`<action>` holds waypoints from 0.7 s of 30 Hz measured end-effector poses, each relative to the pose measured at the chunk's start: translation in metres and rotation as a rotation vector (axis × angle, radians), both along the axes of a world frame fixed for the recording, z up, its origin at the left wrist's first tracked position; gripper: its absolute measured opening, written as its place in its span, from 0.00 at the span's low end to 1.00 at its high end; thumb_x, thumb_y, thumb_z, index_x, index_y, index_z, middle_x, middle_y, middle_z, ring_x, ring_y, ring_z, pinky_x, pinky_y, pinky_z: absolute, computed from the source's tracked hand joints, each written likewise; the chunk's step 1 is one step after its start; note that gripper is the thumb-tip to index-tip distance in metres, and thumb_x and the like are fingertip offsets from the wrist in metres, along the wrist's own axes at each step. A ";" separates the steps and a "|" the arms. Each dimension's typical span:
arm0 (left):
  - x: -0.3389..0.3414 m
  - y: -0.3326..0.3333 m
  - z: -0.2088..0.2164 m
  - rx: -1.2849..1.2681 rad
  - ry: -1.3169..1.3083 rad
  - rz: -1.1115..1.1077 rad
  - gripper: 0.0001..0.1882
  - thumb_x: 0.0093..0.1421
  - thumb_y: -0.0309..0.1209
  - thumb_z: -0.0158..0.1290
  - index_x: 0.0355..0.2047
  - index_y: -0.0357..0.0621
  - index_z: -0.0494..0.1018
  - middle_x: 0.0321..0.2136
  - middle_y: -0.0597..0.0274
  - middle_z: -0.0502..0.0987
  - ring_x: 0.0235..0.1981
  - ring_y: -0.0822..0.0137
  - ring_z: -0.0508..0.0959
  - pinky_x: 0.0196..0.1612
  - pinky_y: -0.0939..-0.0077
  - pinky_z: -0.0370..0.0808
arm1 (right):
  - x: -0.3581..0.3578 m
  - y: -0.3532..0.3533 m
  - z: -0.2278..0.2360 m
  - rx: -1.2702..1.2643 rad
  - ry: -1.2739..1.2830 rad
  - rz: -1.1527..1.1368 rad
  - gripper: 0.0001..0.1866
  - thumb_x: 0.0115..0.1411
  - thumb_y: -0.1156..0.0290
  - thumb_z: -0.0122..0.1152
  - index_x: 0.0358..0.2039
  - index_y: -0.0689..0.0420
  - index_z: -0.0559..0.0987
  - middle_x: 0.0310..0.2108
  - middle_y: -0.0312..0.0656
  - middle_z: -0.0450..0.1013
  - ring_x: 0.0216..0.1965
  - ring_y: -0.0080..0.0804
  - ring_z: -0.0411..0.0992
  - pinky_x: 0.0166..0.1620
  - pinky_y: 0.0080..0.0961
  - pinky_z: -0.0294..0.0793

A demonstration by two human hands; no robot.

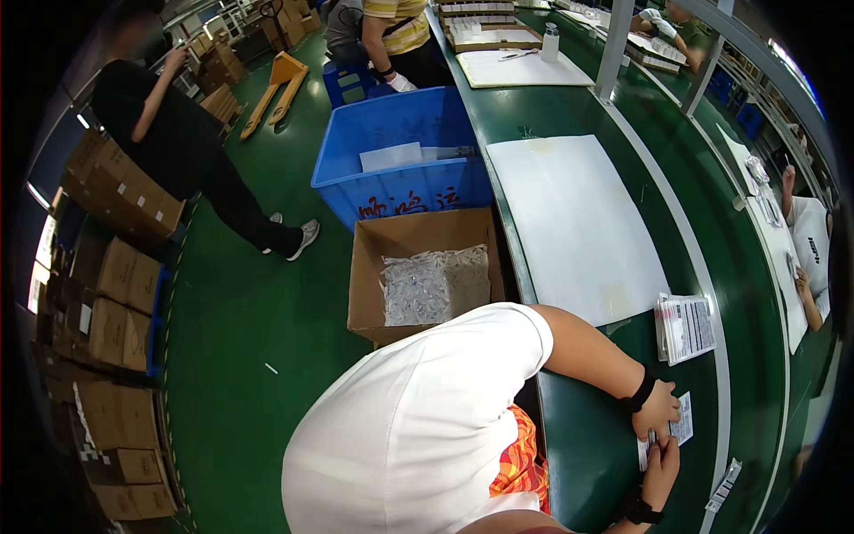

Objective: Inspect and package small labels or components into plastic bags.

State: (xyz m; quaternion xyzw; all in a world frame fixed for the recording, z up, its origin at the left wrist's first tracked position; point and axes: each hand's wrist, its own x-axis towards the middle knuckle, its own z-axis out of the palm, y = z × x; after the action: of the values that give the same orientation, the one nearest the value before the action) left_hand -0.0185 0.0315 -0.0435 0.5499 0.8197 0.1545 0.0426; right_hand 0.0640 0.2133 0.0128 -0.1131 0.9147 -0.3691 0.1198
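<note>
My left hand [658, 410] lies over a small flat printed packet [684, 420] on the green bench, fingers bent down onto it. My right hand [659, 472] is close beside it, with thumb and fingers pinched together at the packet's near edge. The fingers cover much of the packet, so its fold or opening cannot be made out. A dark band circles each wrist. Farther along the bench from my left hand stands a stack of similar printed packets [687, 328]. A single narrow printed packet [724, 485] rests across the bench's metal rail.
A large white sheet [578, 222] covers part of the green bench [583, 427]. Against the bench stand a cardboard box [374, 267] of clear plastic pieces and a blue bin [338, 191]. A person in black stands by stacked cartons [124, 329]; other people sit along the benches.
</note>
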 end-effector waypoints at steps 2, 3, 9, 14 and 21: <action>0.000 -0.001 0.001 -0.014 -0.004 0.001 0.30 0.62 0.53 0.50 0.65 0.79 0.62 0.67 0.51 0.58 0.67 0.44 0.57 0.59 0.27 0.56 | -0.001 -0.001 -0.001 0.000 -0.015 -0.020 0.03 0.64 0.77 0.50 0.36 0.63 0.69 0.29 0.44 0.65 0.30 0.31 0.62 0.36 0.25 0.65; -0.001 -0.001 0.001 -0.022 -0.006 0.003 0.29 0.62 0.53 0.50 0.65 0.79 0.62 0.67 0.51 0.58 0.67 0.44 0.57 0.59 0.27 0.55 | -0.001 -0.002 -0.003 -0.004 -0.029 -0.034 0.03 0.64 0.77 0.50 0.36 0.64 0.69 0.29 0.44 0.65 0.30 0.31 0.62 0.36 0.25 0.65; 0.000 0.001 0.000 -0.016 -0.004 -0.003 0.29 0.62 0.53 0.50 0.65 0.79 0.62 0.68 0.50 0.57 0.68 0.44 0.56 0.59 0.27 0.55 | -0.001 0.001 0.000 0.046 -0.001 -0.005 0.04 0.65 0.76 0.50 0.37 0.64 0.70 0.30 0.44 0.66 0.31 0.31 0.63 0.37 0.25 0.66; 0.000 0.000 0.001 -0.018 -0.004 -0.003 0.29 0.62 0.53 0.50 0.65 0.79 0.62 0.68 0.50 0.57 0.68 0.44 0.56 0.59 0.27 0.55 | -0.001 0.002 -0.002 0.045 0.018 0.013 0.04 0.65 0.76 0.50 0.37 0.64 0.70 0.30 0.45 0.67 0.31 0.32 0.64 0.38 0.26 0.66; 0.001 -0.002 0.005 -0.031 -0.023 0.000 0.28 0.63 0.53 0.50 0.64 0.78 0.63 0.68 0.50 0.57 0.68 0.44 0.56 0.59 0.28 0.55 | -0.001 0.001 -0.004 0.015 0.036 -0.007 0.03 0.63 0.78 0.50 0.37 0.64 0.69 0.29 0.46 0.67 0.30 0.33 0.64 0.37 0.28 0.66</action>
State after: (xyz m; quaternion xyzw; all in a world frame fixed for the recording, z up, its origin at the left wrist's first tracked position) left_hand -0.0180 0.0291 -0.0388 0.5472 0.8216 0.1482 0.0607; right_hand 0.0631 0.2139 0.0088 -0.1155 0.9198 -0.3606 0.1026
